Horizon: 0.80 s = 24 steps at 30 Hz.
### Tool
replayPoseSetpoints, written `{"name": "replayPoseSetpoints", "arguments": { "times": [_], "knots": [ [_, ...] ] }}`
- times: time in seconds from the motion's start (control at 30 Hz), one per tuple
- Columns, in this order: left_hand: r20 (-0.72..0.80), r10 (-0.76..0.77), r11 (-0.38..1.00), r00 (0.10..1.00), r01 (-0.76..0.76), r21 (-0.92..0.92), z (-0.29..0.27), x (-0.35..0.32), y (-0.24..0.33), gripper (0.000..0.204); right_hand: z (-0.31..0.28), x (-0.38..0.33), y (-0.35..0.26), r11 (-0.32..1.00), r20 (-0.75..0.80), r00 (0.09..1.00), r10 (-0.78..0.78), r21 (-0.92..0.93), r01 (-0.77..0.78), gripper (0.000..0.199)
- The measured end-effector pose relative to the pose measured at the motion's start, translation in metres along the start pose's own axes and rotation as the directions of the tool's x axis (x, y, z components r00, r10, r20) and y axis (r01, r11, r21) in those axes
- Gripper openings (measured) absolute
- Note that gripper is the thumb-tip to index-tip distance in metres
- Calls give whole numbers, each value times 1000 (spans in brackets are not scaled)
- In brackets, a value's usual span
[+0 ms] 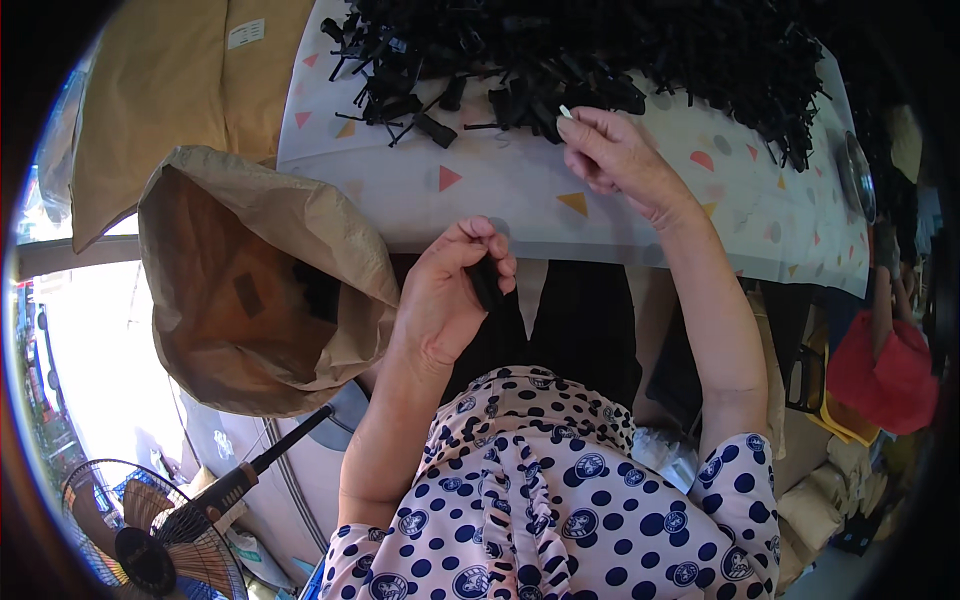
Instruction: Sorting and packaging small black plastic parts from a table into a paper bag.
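Observation:
My left hand (pixel 452 290) is closed around a small black plastic part (pixel 485 284), held in front of my lap just short of the table edge. Past that edge, my right hand (pixel 615 160) is raised over the cloth with its fingers pinched. From the thumb and forefinger sticks out a small pale piece (pixel 565 112), too small to name. Right behind those fingertips begins a large heap of black plastic parts (pixel 560 70), many with thin stems. A few black parts (pixel 434 130) lie loose at the near side of the heap.
A white tablecloth (pixel 380 200) with coloured shapes covers the table. Left of my left hand stands an open brown paper sack (pixel 265 180) with dark things inside. Behind it is a larger brown sack (pixel 170 100). A fan (pixel 150 545) is at the lower left, red cloth (pixel 880 375) at the right.

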<state>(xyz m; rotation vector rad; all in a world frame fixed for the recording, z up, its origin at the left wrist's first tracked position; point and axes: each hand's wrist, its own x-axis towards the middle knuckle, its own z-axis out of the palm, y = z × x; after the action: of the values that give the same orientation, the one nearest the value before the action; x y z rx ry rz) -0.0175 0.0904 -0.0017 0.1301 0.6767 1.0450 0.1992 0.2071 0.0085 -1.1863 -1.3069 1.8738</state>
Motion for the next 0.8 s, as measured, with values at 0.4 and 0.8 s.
{"name": "replayPoseSetpoints", "arguments": {
  "times": [0.4,0.8],
  "knots": [
    [2,-62,962,998,59,267,37,47,-1,40,-5,-23,11,956,-212,955,-210,-250,154,25],
    [20,-207,971,978,203,128,90,103,-16,32,-63,-63,7,884,77,971,-227,-403,239,21]
  ]
}}
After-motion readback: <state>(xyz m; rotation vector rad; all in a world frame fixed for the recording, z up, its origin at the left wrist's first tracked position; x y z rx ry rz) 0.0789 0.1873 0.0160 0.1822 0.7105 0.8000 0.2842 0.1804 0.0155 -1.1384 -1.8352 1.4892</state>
